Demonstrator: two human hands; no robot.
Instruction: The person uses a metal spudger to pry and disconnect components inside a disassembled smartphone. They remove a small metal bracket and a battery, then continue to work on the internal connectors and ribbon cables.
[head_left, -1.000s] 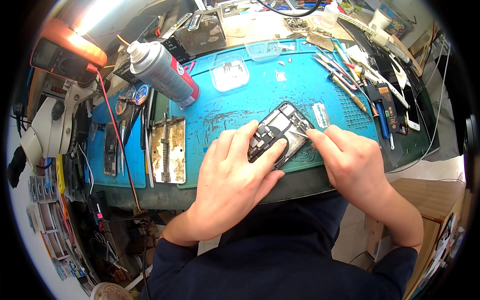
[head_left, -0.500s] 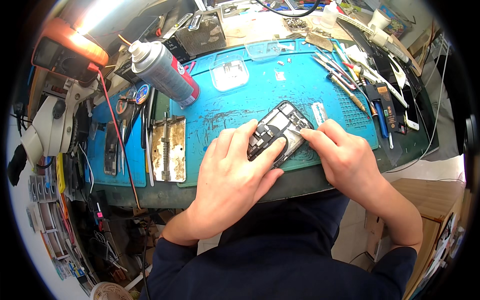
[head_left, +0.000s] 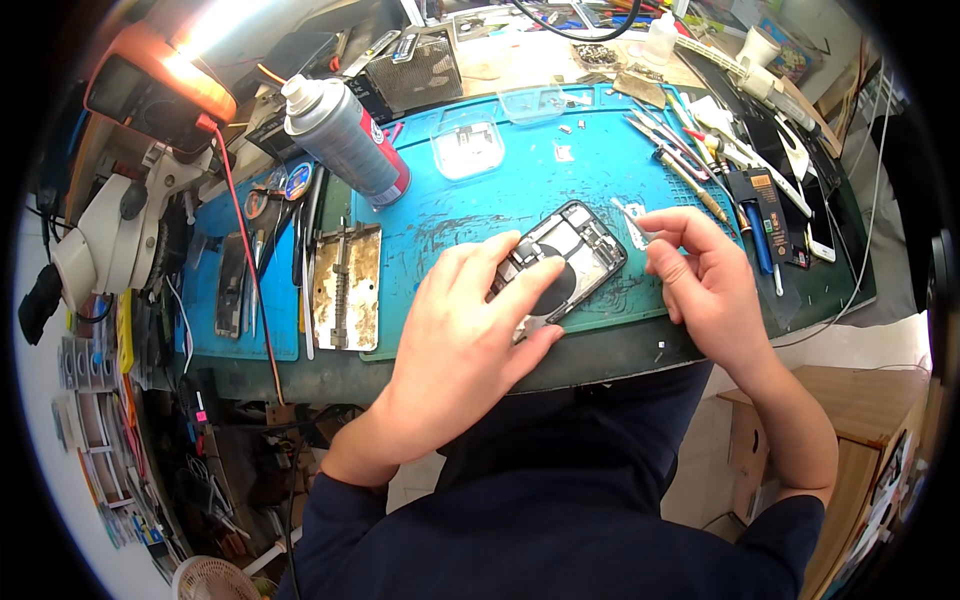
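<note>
An opened black phone (head_left: 590,255) lies tilted on the blue mat (head_left: 500,190), its inner parts and a round dark disc showing. My left hand (head_left: 465,340) grips it from the left, thumb and fingers on its body. My right hand (head_left: 705,285) is raised just right of the phone, pinching a thin metal tool (head_left: 628,217) whose tip points up-left; whether it is tweezers or a pick I cannot tell. A small light metal blade lies behind that tool, partly hidden. A tiny pale piece (head_left: 661,345) lies near the front edge.
A spray can (head_left: 350,145) stands back left, beside clear plastic boxes (head_left: 467,148). An orange multimeter (head_left: 150,90), white microscope stand (head_left: 100,250) and metal fixture (head_left: 347,285) are left. Several hand tools (head_left: 680,150) lie at right, a wooden cabinet (head_left: 870,400) below.
My right hand has pulled up and right, away from the phone, with the thin tool lifted. My left hand still holds the phone. The camera view has shifted slightly.
</note>
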